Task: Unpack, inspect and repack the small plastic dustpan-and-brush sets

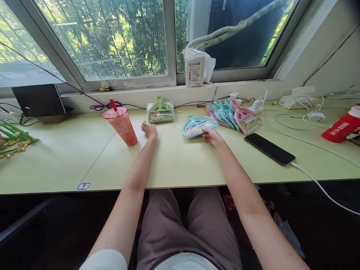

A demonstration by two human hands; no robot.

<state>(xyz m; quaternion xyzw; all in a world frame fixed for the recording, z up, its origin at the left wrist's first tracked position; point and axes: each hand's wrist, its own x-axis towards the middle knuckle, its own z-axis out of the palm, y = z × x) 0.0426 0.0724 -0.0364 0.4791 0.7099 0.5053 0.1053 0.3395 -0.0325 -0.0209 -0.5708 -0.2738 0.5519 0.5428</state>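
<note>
My right hand (213, 137) grips the lower right edge of a light blue mini dustpan (197, 125) in clear wrapping, its handle pointing away from me. My left hand (149, 130) rests on or just over the table with fingers loosely bent and apart, holding nothing. Just beyond it lies a green dustpan (160, 110) with a small brush, packed in plastic. To the right of the one I grip, several wrapped teal dustpans (225, 114) overlap in a fanned pile, with a pink dustpan (245, 115) at its right end.
A red drink cup (122, 125) with a straw stands left of my left hand. A black phone (270, 148) on a charging cable lies at right, near a red bottle (341, 127). At far left are a dark tablet (39, 99) and green plant-like pieces (17, 137).
</note>
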